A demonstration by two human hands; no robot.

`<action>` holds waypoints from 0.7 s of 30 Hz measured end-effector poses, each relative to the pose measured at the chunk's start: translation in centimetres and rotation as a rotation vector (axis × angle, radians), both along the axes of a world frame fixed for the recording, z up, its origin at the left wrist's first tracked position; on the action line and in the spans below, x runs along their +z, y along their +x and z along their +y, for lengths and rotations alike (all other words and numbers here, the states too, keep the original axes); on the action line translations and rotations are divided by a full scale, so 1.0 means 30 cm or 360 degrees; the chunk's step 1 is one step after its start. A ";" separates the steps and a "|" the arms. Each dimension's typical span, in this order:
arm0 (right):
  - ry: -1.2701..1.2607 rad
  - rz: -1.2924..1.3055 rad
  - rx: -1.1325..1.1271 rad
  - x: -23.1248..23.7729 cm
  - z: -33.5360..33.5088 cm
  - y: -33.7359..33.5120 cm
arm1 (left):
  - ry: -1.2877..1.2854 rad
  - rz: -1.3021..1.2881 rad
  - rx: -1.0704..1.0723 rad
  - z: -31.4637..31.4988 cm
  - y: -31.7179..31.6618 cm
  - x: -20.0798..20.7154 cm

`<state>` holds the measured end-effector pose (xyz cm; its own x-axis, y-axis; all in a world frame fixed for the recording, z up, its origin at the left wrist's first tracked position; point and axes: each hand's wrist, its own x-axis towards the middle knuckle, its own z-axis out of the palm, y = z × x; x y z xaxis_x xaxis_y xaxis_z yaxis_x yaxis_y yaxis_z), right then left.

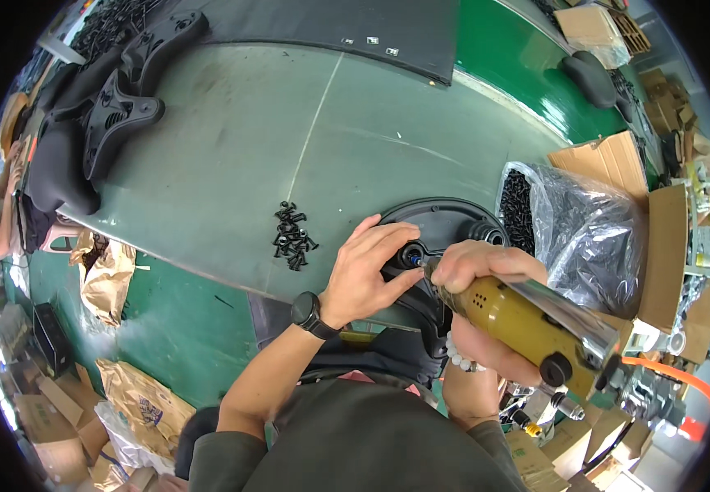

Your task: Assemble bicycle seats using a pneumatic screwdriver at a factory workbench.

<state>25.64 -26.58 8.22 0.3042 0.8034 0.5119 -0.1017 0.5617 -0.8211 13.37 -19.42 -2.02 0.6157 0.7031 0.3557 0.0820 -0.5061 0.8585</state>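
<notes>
My right hand is wrapped round a gold-and-silver air screwdriver, its orange hose trailing off to the right. The screwdriver's tip points left into a round black socket on a black saddle, which lies underside up at the table's near edge. My left hand grips the saddle around that socket, thumb and fingers to either side of the tip. Whether a screw sits under the tip is hidden. Left of the saddle, loose black screws lie in a small pile on the green tabletop.
A carton lined with clear plastic holds many black screws at the right. More black saddles are heaped at the table's far left. A person's arm shows beyond them. Brown paper bags and cartons stand on the floor.
</notes>
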 end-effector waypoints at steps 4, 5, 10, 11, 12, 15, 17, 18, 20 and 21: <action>-0.0116 -0.0058 -0.0039 -0.087 0.036 -0.011 | -0.0008 0.0002 0.0043 -0.002 -0.016 -0.011; -0.0087 -0.0123 -0.0009 -0.115 0.045 -0.001 | -0.0011 -0.0028 0.0027 -0.005 -0.019 -0.014; 0.0043 0.0052 0.0023 -0.183 0.086 -0.019 | -0.0033 -0.0060 0.0017 -0.005 -0.013 -0.016; 0.0001 0.0058 0.0031 -0.189 0.079 -0.017 | -0.0031 -0.0067 0.0029 -0.010 -0.014 -0.024; 0.0006 0.0060 0.0041 -0.193 0.077 -0.006 | -0.0026 -0.0065 0.0038 -0.012 -0.018 -0.030; -0.0208 -0.0057 -0.0134 -0.177 0.048 -0.038 | 0.0068 -0.0058 0.0098 -0.029 -0.033 -0.015; -0.0084 -0.0088 -0.0017 -0.126 0.010 -0.036 | -0.0016 -0.0003 0.0033 -0.040 -0.083 0.013; 0.0029 -0.0136 0.0092 -0.081 -0.006 -0.022 | 0.0192 0.0066 0.0105 -0.022 -0.118 0.005; 0.0301 -0.0125 0.0119 0.016 -0.044 -0.014 | 0.0496 0.0303 0.0420 0.019 -0.208 -0.007; 0.0305 -0.0115 0.0115 0.030 -0.065 -0.010 | 0.0557 0.0515 0.0599 0.037 -0.250 -0.017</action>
<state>25.33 -28.53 9.13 0.2061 0.7076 0.6759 -0.0922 0.7017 -0.7065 5.87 -18.29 -2.55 0.4628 0.7688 0.4412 0.5393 -0.6393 0.5482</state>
